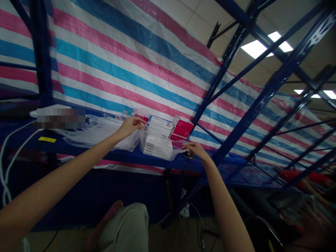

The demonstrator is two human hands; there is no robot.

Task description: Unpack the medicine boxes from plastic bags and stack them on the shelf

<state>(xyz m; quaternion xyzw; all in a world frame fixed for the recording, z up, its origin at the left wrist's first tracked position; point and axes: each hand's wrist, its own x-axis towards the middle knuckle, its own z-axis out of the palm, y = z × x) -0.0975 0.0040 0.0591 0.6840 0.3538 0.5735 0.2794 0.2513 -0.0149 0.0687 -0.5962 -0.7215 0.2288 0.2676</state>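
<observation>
A sheer white bag (170, 152) lies around the lower stack of small white boxes (156, 146) on the blue shelf. My right hand (195, 150) pinches the bag's right end, drawn out to the side. At the bag's upper left edge, my left hand (131, 126) has its fingers closed on the thin material. Behind the bagged stack are more white boxes (160, 125) in a row. Red-and-white boxes (181, 128) stand to their right. A pile of similar sheer bags (105, 134) spreads beneath my left forearm.
Blue metal uprights (217, 84) frame the shelf (183, 163), backed by a striped plastic sheet (126, 66). White cables (9, 157) hang at the left, near a yellow label (47, 139). Another person's arm and red clothing (315, 177) show at the far right.
</observation>
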